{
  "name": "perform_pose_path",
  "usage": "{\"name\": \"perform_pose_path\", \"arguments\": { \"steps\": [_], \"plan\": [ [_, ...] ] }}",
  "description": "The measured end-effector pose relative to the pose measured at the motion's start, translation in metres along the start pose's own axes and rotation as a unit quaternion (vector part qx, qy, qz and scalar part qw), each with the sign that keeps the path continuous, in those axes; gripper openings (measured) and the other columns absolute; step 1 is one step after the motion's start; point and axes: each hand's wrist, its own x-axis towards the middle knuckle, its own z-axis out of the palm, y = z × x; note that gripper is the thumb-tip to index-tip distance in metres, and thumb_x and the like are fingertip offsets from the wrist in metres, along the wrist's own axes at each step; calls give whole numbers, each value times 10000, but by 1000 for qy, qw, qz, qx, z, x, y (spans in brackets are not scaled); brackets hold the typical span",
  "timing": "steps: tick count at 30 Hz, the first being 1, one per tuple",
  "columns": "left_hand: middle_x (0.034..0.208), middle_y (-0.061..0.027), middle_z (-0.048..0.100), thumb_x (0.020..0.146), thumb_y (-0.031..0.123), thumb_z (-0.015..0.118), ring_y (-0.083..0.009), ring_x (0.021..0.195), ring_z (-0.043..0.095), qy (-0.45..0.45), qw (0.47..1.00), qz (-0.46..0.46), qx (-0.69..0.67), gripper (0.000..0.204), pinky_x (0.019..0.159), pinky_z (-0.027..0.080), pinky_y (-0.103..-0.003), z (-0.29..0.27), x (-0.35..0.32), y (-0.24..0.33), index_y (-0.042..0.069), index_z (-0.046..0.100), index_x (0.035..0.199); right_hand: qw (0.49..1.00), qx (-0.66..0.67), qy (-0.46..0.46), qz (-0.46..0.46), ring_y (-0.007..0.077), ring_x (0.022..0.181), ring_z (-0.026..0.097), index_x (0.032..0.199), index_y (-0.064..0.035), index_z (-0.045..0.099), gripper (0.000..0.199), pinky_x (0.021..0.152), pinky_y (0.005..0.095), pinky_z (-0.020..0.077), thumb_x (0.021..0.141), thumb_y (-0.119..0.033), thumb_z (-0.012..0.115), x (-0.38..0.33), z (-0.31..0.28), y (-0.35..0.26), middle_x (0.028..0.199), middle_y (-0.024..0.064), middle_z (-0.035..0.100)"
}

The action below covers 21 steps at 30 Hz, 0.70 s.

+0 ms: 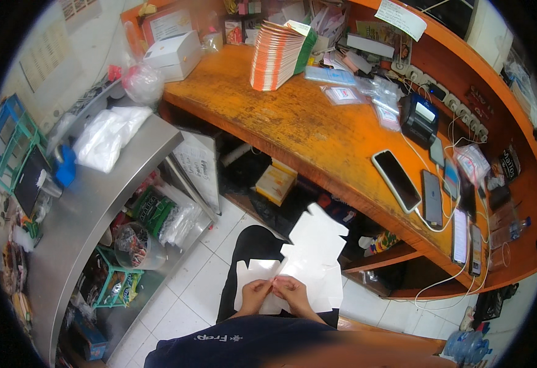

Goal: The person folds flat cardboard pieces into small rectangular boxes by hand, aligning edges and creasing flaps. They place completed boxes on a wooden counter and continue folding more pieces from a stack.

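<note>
I hold a flat white die-cut cardboard sheet over my lap, low in the middle of the picture. My left hand pinches its left flap. My right hand grips the sheet's lower edge, right beside the left hand. The sheet's far flaps stick up toward the orange wooden counter. A tall stack of orange-and-white flat cartons stands on that counter, far from both hands.
Several phones on charging cables lie along the counter's right side, by a small black printer. A steel table on the left carries white plastic bags. Snack packets fill the shelves below it. White floor tiles lie between.
</note>
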Motion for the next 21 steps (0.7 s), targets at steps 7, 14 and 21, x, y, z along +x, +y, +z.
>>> {"name": "perform_pose_path", "arguments": {
  "steps": [7, 14, 21],
  "plan": [
    [1185, -159, 567, 982, 175, 487, -181, 1104, 524, -22, 995, 39, 90, 355, 978, 401, -329, 2, 1, 1, -27, 490, 1273, 999, -43, -6, 31, 152, 827, 646, 1020, 44, 645, 192, 752, 263, 532, 862, -63, 666, 8, -15, -3, 925, 94, 683],
    [1438, -137, 309, 985, 120, 413, -209, 1221, 409, -38, 992, 110, -53, 600, 1042, 313, -317, 17, -3, 20, 76, 105, 1498, 970, -205, -125, 25, 138, 878, 631, 1102, -16, 641, 263, 758, 265, 528, 852, -84, 682, -10, 7, -21, 989, 59, 659],
    [1268, -179, 547, 952, 23, 445, -171, 1145, 513, -80, 800, 462, 374, 439, 952, 418, -309, 21, -14, 64, -16, 382, 1384, 951, -115, 29, -287, 124, 853, 552, 1079, -24, 516, 255, 690, 261, 541, 866, -59, 652, -9, 62, -70, 1027, 55, 508]
  ]
}}
